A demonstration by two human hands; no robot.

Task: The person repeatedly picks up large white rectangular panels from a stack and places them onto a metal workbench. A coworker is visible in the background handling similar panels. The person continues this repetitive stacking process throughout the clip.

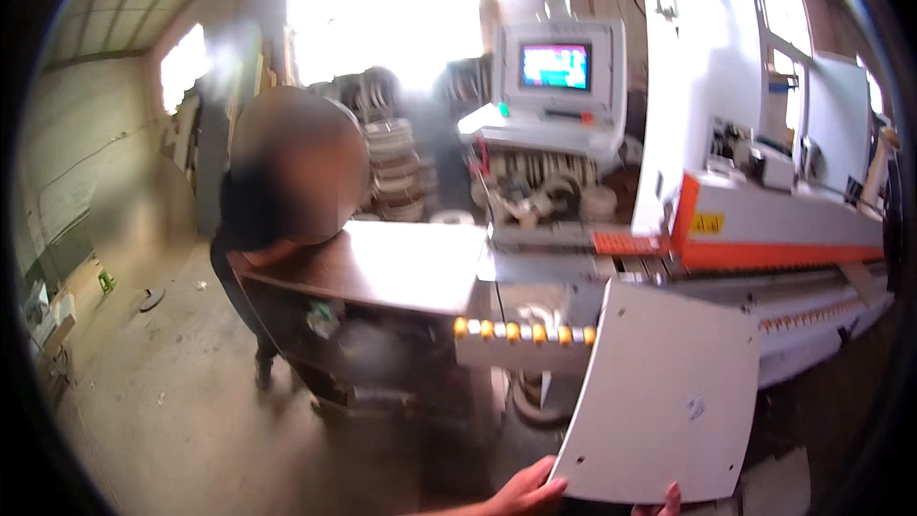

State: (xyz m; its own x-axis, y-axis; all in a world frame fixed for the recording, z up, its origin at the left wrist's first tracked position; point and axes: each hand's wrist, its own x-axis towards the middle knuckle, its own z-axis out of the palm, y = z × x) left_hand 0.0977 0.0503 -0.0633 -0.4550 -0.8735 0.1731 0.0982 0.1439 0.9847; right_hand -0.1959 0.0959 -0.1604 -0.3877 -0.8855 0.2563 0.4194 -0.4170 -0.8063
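Observation:
A white flat panel (659, 373) with small dark holes near its corners and a small printed label is held up in front of me, tilted. My left hand (527, 491) grips its lower left corner, fingers closed on the edge. At the bottom edge my right hand (663, 505) also has hold of it; a fingertip shows on the face and the rest is cut off by the frame. Behind the panel runs an edge-banding machine (778, 229) with a grey and orange front, and the panel's upper part overlaps its feed side.
Yellow and white rollers (513, 332) line a rail left of the panel. A brown-topped table (382, 268) stands beyond, with another person (250, 201) leaning at it. A control console (559, 86) with a lit screen rises behind. Coiled edging rolls (394, 167) are stacked at the back.

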